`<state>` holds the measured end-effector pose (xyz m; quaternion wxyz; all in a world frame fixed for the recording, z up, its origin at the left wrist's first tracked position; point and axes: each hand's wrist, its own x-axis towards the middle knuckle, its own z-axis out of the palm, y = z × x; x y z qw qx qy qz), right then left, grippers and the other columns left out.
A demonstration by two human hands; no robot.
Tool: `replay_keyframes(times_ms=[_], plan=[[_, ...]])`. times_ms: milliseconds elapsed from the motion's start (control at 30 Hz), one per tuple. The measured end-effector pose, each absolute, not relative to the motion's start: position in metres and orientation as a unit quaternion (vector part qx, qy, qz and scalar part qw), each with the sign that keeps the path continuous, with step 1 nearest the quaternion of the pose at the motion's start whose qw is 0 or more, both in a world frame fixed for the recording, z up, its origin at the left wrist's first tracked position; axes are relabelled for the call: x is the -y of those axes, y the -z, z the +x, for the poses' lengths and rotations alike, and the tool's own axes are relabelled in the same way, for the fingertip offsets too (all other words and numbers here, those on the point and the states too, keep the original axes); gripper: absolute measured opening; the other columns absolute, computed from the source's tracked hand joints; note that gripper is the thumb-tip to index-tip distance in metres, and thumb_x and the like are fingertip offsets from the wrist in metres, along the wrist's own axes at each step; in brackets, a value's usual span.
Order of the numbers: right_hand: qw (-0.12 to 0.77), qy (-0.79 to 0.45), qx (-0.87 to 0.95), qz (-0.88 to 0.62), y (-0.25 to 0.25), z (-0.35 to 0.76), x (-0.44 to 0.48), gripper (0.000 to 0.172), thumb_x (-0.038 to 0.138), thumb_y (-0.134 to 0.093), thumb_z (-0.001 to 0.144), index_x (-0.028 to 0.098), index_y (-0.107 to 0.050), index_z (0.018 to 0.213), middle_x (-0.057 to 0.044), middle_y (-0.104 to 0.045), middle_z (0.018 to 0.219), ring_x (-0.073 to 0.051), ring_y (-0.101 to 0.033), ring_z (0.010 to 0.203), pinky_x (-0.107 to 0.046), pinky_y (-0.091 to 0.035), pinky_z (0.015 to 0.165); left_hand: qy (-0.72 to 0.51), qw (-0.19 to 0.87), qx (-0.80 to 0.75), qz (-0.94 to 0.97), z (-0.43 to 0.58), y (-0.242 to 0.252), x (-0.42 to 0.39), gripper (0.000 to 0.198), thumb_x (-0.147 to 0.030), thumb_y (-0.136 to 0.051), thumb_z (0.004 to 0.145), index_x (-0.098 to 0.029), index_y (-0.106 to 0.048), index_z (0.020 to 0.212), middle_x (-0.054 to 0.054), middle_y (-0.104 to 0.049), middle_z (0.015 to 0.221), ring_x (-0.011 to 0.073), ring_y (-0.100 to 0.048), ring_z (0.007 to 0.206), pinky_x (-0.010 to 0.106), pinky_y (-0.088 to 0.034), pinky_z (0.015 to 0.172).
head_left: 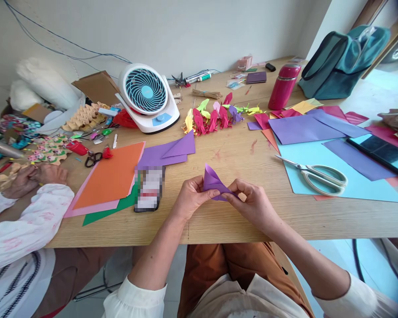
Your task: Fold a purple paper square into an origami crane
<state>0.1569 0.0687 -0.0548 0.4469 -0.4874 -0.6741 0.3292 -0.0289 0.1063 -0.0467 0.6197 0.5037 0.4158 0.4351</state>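
Over a wooden table (258,165) by pale walls (225,31), fingers (209,194) hold purple paper (212,178).

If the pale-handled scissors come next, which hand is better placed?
Probably the right hand: the scissors lie on its side, nearer it than the left hand, though both hold purple paper.

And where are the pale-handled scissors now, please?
In the head view, the pale-handled scissors lie to the right of the right hand, mostly on the light-blue sheet.
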Motion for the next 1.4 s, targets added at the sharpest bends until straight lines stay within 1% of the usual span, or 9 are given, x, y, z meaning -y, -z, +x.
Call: replay_keyframes(times_ms=[433,567,700,800,900,1000,1167,1300,1400], plan=[[0.451,-0.314,0.681,-0.484,0.0556,0.1581,-0.0676,0.017,0.024,-0.065,0.088,0.02,-0.061,0.072,0.003,-0.065,0.069,-0.012,-0.058,0.064,-0.024,-0.041,0.063,-0.461,0.622,-0.407,0.484,-0.0324,0.0467,-0.1077,0.034,-0.026,-0.095,0.055,-0.014,-0.072,0.078,-0.001,-0.074,0.075,0.0109,-0.064,0.068,0.023,-0.053,0.07],[0.443,-0.329,0.676,-0.488,0.0555,0.1585,-0.0695,0.016,0.026,-0.064,0.088,0.019,-0.062,0.074,0.002,-0.065,0.07,-0.012,-0.058,0.066,-0.024,-0.041,0.064,-0.465,0.618,-0.412,0.482,-0.0329,0.0474,-0.1078,0.037,-0.028,-0.095,0.054,-0.013,-0.072,0.079,0.0,-0.073,0.074,0.0106,-0.063,0.066,0.023,-0.053,0.068],[0.43,-0.368,0.666,-0.486,0.0527,0.1575,-0.0708,0.015,0.03,-0.064,0.089,0.019,-0.065,0.079,0.002,-0.064,0.072,-0.012,-0.056,0.067,-0.024,-0.04,0.064,-0.468,0.606,-0.411,0.495,-0.0309,0.0481,-0.1061,0.034,-0.027,-0.094,0.057,-0.014,-0.072,0.077,-0.001,-0.072,0.072,0.0098,-0.062,0.066,0.022,-0.052,0.067],[0.428,-0.379,0.662,-0.485,0.0513,0.1554,-0.071,0.018,0.033,-0.066,0.087,0.019,-0.065,0.077,0.004,-0.06,0.067,-0.011,-0.051,0.063,-0.024,-0.036,0.06,-0.456,0.611,-0.398,0.51,-0.0282,0.047,-0.104,0.029,-0.028,-0.092,0.062,-0.015,-0.072,0.078,-0.001,-0.073,0.074,0.0109,-0.065,0.068,0.022,-0.053,0.068],[0.431,-0.366,0.662,-0.492,0.053,0.1541,-0.0706,0.023,0.032,-0.065,0.087,0.018,-0.06,0.069,0.004,-0.054,0.062,-0.01,-0.046,0.059,-0.024,-0.033,0.057,-0.448,0.618,-0.391,0.514,-0.0257,0.0455,-0.1028,0.027,-0.028,-0.091,0.063,-0.015,-0.072,0.077,-0.001,-0.074,0.072,0.0124,-0.067,0.067,0.023,-0.054,0.068],[0.431,-0.355,0.664,-0.498,0.0561,0.1544,-0.07,0.026,0.032,-0.063,0.087,0.019,-0.055,0.067,0.005,-0.051,0.061,-0.01,-0.044,0.058,-0.024,-0.032,0.057,-0.45,0.616,-0.397,0.51,-0.0246,0.0449,-0.1025,0.029,-0.03,-0.092,0.062,-0.016,-0.073,0.079,-0.001,-0.075,0.072,0.0137,-0.069,0.067,0.024,-0.055,0.069],[0.413,-0.355,0.666,-0.51,0.0583,0.1555,-0.0692,0.023,0.031,-0.062,0.087,0.019,-0.056,0.069,0.004,-0.052,0.063,-0.011,-0.045,0.06,-0.025,-0.033,0.059,-0.447,0.617,-0.421,0.493,-0.0262,0.0448,-0.102,0.035,-0.032,-0.094,0.058,-0.015,-0.074,0.082,0.002,-0.077,0.077,0.0154,-0.07,0.069,0.027,-0.056,0.072],[0.408,-0.353,0.666,-0.516,0.0584,0.1554,-0.0692,0.025,0.032,-0.062,0.087,0.019,-0.054,0.068,0.004,-0.051,0.062,-0.011,-0.044,0.06,-0.025,-0.033,0.059,-0.44,0.632,-0.436,0.465,-0.0291,0.045,-0.1025,0.042,-0.031,-0.096,0.052,-0.014,-0.076,0.084,0.004,-0.078,0.078,0.0167,-0.071,0.069,0.027,-0.056,0.07],[0.408,-0.349,0.668,-0.515,0.0586,0.1552,-0.0693,0.026,0.033,-0.062,0.087,0.019,-0.053,0.067,0.004,-0.051,0.062,-0.011,-0.044,0.06,-0.025,-0.033,0.058,-0.438,0.634,-0.443,0.458,-0.0312,0.0455,-0.1038,0.045,-0.031,-0.096,0.053,-0.013,-0.077,0.089,0.007,-0.079,0.081,0.0179,-0.071,0.07,0.028,-0.055,0.069]])
